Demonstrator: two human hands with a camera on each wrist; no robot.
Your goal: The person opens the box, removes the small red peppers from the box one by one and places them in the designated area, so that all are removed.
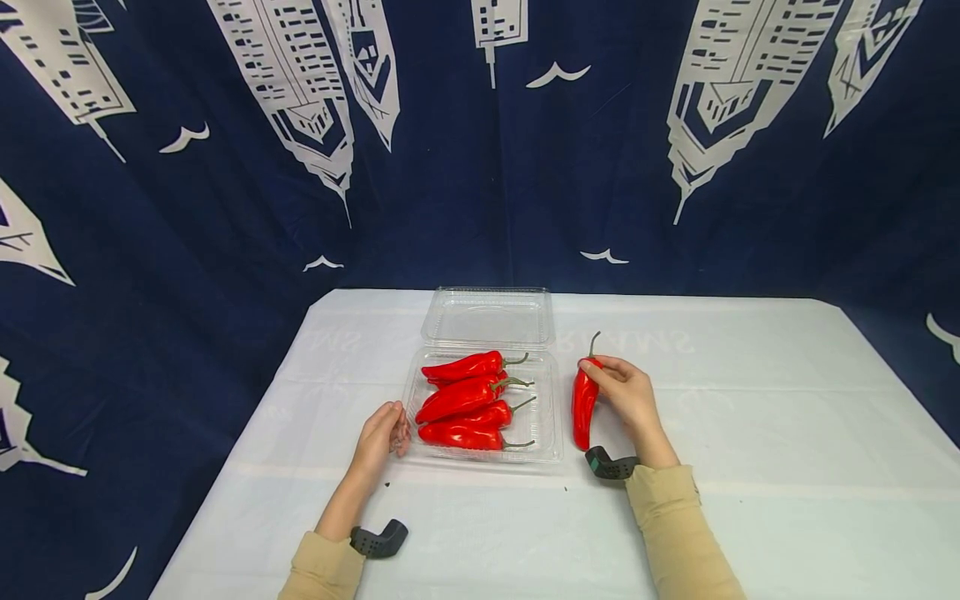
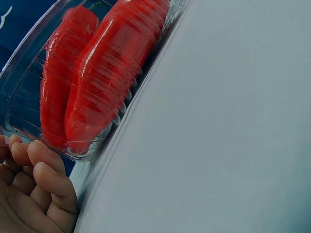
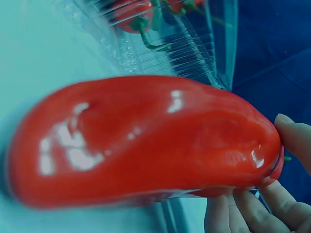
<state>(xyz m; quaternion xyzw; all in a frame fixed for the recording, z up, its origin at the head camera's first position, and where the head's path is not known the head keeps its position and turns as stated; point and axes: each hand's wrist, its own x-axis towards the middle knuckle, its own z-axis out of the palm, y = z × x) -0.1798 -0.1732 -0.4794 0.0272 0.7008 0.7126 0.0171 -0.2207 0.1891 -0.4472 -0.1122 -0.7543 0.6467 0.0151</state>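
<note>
A clear plastic clamshell container (image 1: 551, 417) lies with its lid (image 1: 487, 321) folded back away from me, several red peppers (image 1: 465, 400) with green stems piled inside. At its left edge is my left hand (image 1: 382, 437), the fingertips (image 2: 43, 155) loosely curled against the container's side; its thumb is hidden in the left wrist view. To the right of the container, my right hand (image 1: 626, 396) pinches one long red pepper (image 1: 582, 408) near the stem end, between thumb and fingers. That pepper points stem-up in the head view and fills much of the right wrist view.
Everything stands on a table with a white cover (image 1: 750, 417). Behind hangs a dark blue curtain (image 1: 510, 167) printed with white buildings and birds. Small dark specks dot the cover near the container.
</note>
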